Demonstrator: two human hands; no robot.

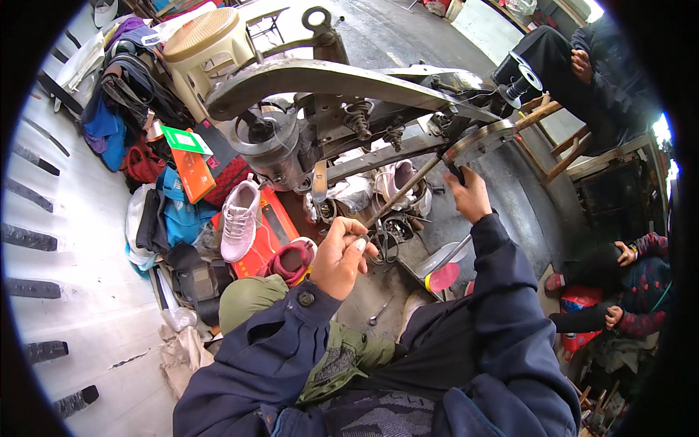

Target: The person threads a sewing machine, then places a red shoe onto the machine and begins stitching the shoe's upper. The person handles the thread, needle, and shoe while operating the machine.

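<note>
A shoe-repair sewing machine (393, 87) of worn dark metal stands in front of me, its long curved arm reaching left. At its right end is a metal hand wheel (482, 140). My right hand (471, 195) is closed around the dark crank handle (454, 176) beside that wheel. Lower and to the left, my left hand (341, 258) is pinched near the lower end of a slanting metal rod (404, 191). Whatever sits between its fingertips is too small to make out. Left of that hand lie a pink sneaker (241, 220) and a maroon shoe (291, 261).
An orange-red shoebox (273, 222) lies under the shoes. Bags and clothes pile up at left, below a beige stool (207, 47). A thread spool (526, 76) stands on the machine's right. Two people sit at right, one hand (581, 65) resting on a dark-clothed lap.
</note>
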